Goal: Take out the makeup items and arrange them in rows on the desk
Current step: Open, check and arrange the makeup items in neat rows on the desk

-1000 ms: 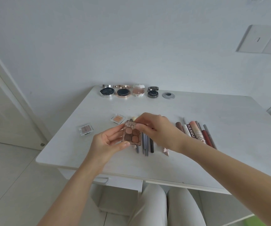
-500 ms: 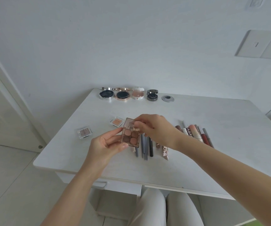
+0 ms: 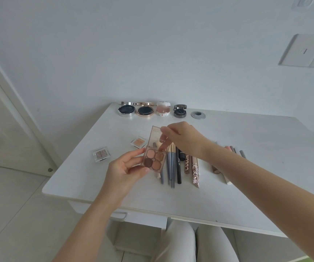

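wall socket (image 3: 307, 52), desk grommet (image 3: 198, 115), door frame (image 3: 10, 110)

The four-pan eyeshadow palette (image 3: 154, 159) I hold above the counter (image 3: 246, 167) is open, its clear lid (image 3: 157, 136) tilted up and back, the brown and pink pans facing me. Beyond it, four open cushion compacts (image 3: 153, 110) line the far edge. Left of it lie two small clear eyeshadow cases (image 3: 120, 148). Right of it, pencils and brushes (image 3: 178, 165) lie side by side.

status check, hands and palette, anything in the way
Left hand grips palette base. Right hand pinches the lid, open. Pencils lie on the desk right below; nothing blocking.
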